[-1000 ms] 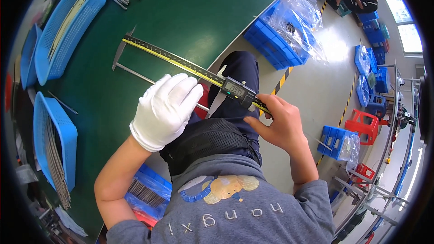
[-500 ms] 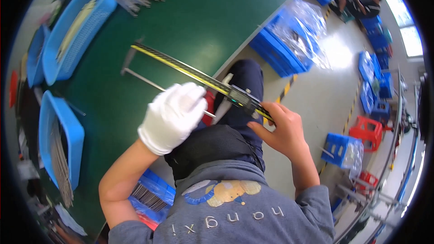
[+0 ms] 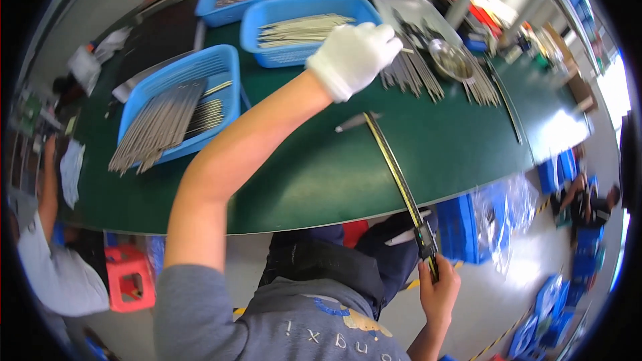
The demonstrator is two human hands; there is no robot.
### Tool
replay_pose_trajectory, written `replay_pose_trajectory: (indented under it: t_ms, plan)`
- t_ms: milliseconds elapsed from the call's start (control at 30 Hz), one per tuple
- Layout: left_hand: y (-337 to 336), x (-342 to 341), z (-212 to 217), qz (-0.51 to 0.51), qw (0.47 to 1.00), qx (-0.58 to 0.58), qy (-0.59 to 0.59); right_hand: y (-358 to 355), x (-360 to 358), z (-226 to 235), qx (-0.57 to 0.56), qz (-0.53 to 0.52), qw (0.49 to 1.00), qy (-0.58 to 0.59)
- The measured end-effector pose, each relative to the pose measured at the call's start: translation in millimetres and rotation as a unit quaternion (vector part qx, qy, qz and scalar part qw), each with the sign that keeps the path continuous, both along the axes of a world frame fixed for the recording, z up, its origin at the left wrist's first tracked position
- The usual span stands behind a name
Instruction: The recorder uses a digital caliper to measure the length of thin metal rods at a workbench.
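Note:
My left hand (image 3: 354, 60), in a white glove, is stretched far over the table, fingers closed. A short bright end of a thin metal rod (image 3: 406, 50) sticks out beside its fingertips; the rest is hidden. Right under it lies a pile of grey metal rods (image 3: 418, 77). Near the table's front edge my bare right hand (image 3: 439, 289) grips the end of a long digital caliper (image 3: 396, 170). The caliper's beam slants away over the green table, its jaws apart with nothing between them.
Blue baskets of rods stand on the green table (image 3: 307, 160): a near-left basket (image 3: 232, 87), a middle basket (image 3: 251, 33) and a far basket (image 3: 200, 7). A metal bowl (image 3: 451, 60) sits among rods. At left, another person (image 3: 63, 267) is beside a red stool (image 3: 127, 281). Blue crates (image 3: 461, 227) stand right.
My left hand has moved from my lap out to the far rod pile, taking the rod out of the caliper jaws. The caliper stays in my right hand. The view has swung left.

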State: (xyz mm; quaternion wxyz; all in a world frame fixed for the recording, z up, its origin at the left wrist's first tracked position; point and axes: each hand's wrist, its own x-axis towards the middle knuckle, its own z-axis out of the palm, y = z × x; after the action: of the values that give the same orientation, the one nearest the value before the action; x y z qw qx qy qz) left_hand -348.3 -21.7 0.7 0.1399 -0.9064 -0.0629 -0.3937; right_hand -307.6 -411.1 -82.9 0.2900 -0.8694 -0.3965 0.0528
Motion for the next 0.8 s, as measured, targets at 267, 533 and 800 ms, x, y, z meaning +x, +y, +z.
replay_pose_trajectory:
  t_ms: [267,533,800]
  plan:
    - [106,21,-31,0.263,0.885,-0.339,0.182,-2,-1,-4,0.015,-0.021,1.000,0.001]
    - [140,-99,25,0.468,0.805,-0.322,0.168,1,6,-1,0.002,-0.023,1.000,0.016]
    - [116,-185,-10,0.491,0.684,-0.309,0.443,-5,9,9,-0.020,-0.018,1.000,-0.003]
